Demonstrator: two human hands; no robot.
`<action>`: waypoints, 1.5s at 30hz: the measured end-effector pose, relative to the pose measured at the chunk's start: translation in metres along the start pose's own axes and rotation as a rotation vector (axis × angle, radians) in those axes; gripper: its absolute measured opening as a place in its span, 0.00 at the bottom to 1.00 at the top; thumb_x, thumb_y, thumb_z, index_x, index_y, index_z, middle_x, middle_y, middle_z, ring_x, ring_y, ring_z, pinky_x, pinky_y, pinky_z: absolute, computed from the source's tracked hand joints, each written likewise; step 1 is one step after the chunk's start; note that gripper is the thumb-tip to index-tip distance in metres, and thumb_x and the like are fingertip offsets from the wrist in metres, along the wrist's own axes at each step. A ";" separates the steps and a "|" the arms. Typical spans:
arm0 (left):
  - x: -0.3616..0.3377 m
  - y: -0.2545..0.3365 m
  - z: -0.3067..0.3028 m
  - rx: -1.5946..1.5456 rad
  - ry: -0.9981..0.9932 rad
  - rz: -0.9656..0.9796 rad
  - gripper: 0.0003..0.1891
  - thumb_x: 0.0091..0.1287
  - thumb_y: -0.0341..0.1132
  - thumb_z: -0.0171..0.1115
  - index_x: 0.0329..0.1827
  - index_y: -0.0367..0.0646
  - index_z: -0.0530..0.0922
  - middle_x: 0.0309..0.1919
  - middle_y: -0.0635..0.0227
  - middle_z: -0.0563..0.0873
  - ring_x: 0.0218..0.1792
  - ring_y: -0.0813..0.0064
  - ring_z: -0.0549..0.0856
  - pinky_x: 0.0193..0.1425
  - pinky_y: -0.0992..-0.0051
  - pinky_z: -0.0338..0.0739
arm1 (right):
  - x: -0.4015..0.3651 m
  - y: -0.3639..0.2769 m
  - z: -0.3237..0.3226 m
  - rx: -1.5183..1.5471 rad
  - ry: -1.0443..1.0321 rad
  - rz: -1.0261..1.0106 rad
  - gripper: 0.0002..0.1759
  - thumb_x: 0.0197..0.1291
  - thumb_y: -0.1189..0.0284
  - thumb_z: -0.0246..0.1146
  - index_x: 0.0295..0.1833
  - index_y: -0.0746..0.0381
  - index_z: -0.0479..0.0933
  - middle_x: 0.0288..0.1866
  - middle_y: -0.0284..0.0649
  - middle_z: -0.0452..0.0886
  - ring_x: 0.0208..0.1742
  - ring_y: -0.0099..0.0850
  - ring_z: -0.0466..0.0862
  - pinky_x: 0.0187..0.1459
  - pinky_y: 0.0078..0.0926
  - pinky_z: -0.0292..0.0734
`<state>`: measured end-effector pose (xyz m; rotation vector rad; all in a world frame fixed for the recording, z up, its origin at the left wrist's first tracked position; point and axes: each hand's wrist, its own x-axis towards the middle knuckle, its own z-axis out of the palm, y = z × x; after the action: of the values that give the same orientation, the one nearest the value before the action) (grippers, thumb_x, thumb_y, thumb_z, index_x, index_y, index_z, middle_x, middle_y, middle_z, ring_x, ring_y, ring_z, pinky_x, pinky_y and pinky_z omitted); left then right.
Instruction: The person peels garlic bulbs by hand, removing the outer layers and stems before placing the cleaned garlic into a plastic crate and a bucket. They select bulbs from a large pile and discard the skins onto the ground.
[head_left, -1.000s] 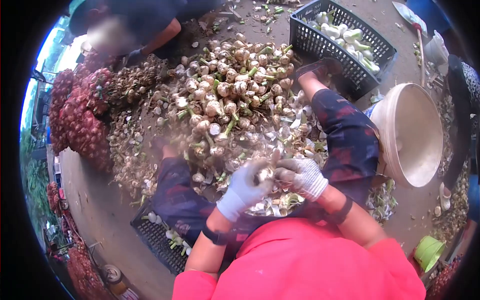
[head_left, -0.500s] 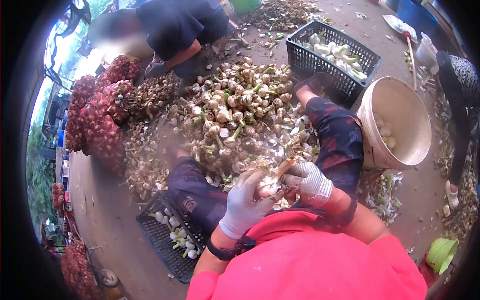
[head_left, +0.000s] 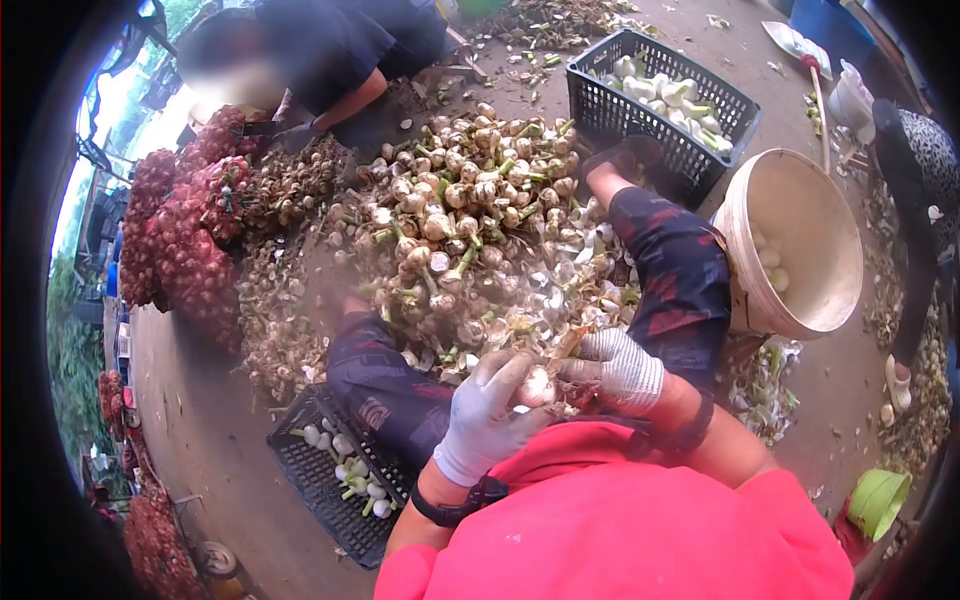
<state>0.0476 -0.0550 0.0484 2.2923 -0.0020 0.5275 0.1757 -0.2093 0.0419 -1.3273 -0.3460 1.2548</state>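
Note:
Both my gloved hands meet over my lap on one garlic bulb [head_left: 537,385]. My left hand [head_left: 487,415] cups the bulb from below. My right hand [head_left: 618,368] pinches a strip of papery skin that sticks up from the bulb. Just beyond the hands lies a big pile of unpeeled garlic [head_left: 460,215] with green stalks, and loose skins are scattered between my legs.
A black crate [head_left: 690,155] of peeled garlic stands at the back right, another black crate [head_left: 300,470] by my left knee. A pale bucket [head_left: 800,245] with a few bulbs is at the right. Red mesh sacks [head_left: 180,250] sit left. Another person crouches behind the pile.
The view swung down and settled after a second ago. My hands stayed together on the bulb, and the skin strip has been pulled up from it.

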 end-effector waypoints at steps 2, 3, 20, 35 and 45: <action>-0.001 -0.003 0.002 -0.123 -0.005 -0.066 0.29 0.43 0.32 0.75 0.51 0.36 0.75 0.42 0.52 0.81 0.40 0.57 0.83 0.43 0.69 0.78 | -0.003 -0.008 -0.003 -0.018 -0.040 0.053 0.14 0.66 0.64 0.57 0.46 0.64 0.78 0.27 0.33 0.80 0.22 0.19 0.77 0.21 0.15 0.72; 0.000 -0.004 0.003 -0.128 -0.010 -0.069 0.29 0.43 0.32 0.75 0.51 0.36 0.75 0.42 0.52 0.81 0.40 0.57 0.83 0.43 0.69 0.78 | -0.002 -0.005 -0.008 0.008 -0.111 0.049 0.14 0.66 0.67 0.56 0.49 0.65 0.77 0.29 0.33 0.80 0.25 0.20 0.78 0.25 0.17 0.74; 0.024 0.002 0.002 0.435 -0.117 0.240 0.24 0.37 0.34 0.73 0.43 0.47 0.79 0.31 0.63 0.77 0.25 0.65 0.80 0.25 0.69 0.74 | 0.010 -0.001 0.005 -0.620 0.177 -0.125 0.12 0.56 0.69 0.58 0.37 0.68 0.79 0.18 0.37 0.77 0.22 0.24 0.78 0.25 0.27 0.74; 0.019 -0.026 0.015 -0.042 0.002 -0.035 0.25 0.44 0.30 0.74 0.48 0.46 0.78 0.36 0.64 0.78 0.32 0.67 0.82 0.32 0.72 0.76 | 0.023 0.008 -0.018 0.119 -0.100 0.142 0.09 0.58 0.71 0.58 0.34 0.67 0.77 0.23 0.36 0.78 0.19 0.20 0.74 0.20 0.18 0.70; 0.023 -0.028 0.016 -0.018 -0.144 -0.076 0.23 0.45 0.34 0.71 0.47 0.43 0.78 0.32 0.62 0.80 0.28 0.64 0.82 0.29 0.72 0.76 | 0.028 0.028 -0.006 -0.289 0.153 0.041 0.09 0.50 0.72 0.59 0.24 0.66 0.76 0.16 0.37 0.76 0.16 0.26 0.75 0.18 0.27 0.70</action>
<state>0.0789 -0.0433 0.0277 2.2982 0.0098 0.3208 0.1776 -0.1968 0.0039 -1.6745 -0.4043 1.1580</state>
